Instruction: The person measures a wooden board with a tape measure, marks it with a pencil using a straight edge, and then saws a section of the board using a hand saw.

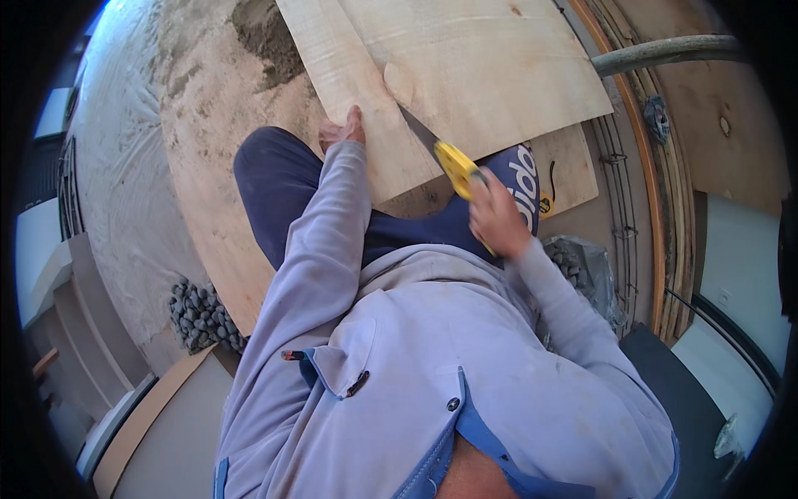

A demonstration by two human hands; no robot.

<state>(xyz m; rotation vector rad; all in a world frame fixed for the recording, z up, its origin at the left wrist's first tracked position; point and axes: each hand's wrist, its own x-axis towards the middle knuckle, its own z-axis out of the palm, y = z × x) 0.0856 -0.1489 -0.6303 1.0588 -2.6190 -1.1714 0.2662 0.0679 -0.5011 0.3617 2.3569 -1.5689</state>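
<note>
A broad, pale plywood sheet [490, 75] is lying in front of me, its near edge reaching over the right leg of my navy trousers [278, 179]. A sand-dusted brown wooden board [199, 191] is stretching along my left, and a heap of rounded dark grey pebbles [199, 318] is sitting just beside the near end of its left edge. A handsaw with a yellow handle and a grey blade [453, 162] is slanting into the plywood sheet by its near edge, in line with a long cut. My right hand [499, 212], slightly blurred, is wrapping around the yellow handle. My left hand [341, 133] is bearing on the sheet's left edge, one digit lying on top; I cannot tell how the hidden fingers are closing.
</note>
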